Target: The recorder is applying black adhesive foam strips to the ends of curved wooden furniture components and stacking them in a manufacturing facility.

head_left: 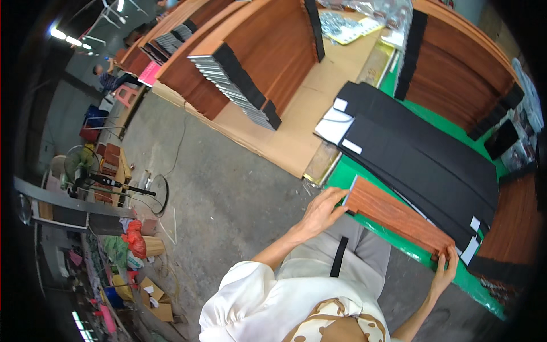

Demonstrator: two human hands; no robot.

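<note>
2 hands grip 1 wood-grain panel (393, 215) at the green table (399, 239) edge: left hand (322, 210) fingers closed on its near end, right hand (445, 269) pinching the far end, beside stacked black strips (421, 154).

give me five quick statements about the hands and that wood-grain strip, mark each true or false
1. The left hand grips one end of the wood-grain strip. True.
2. The right hand hangs free, touching nothing. False: it holds the strip's other end.
3. The strip lies at the near edge of a green table. True.
4. The long sheets stacked beyond the strip are white. False: they are black, with small white tabs at their ends.
5. A black strip lies on the person's lap. True.
</note>
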